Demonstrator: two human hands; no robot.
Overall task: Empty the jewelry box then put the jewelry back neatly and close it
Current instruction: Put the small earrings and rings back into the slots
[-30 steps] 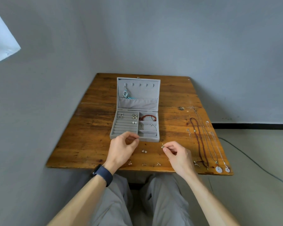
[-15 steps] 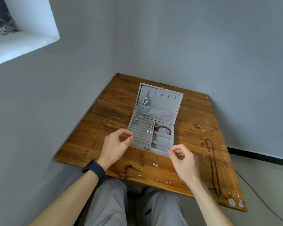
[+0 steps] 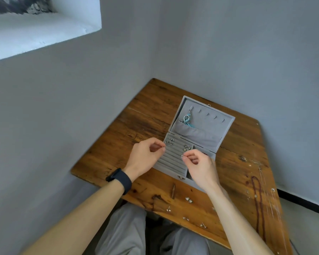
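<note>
refill stage, roughly mid-way by my estimate. box (image 3: pixel 170 163) lay open on the bench (image 3: pixel 145 126), toward the far corner. inside: pendant (image 3: pixel 187 118) hung in the lid, a few earrings (image 3: pixel 187 148) seated in the slots. left hand (image 3: pixel 145 155) and right hand (image 3: pixel 201 166) hovered over the slots, each grip pinched on a tiny piece (image 3: pixel 182 157), likely a stud; too small to confirm. left out: studs (image 3: pixel 189 199) near the front edge, necklaces (image 3: pixel 256 199) at the right. lid not closed.

Tiny pieces (image 3: pixel 182 156) pinched in left hand (image 3: pixel 145 157) and right hand (image 3: pixel 201 168) too small to identify, right hand covering jewelry box (image 3: pixel 173 162) right compartments, necklaces (image 3: pixel 256 199) blurred.
</note>
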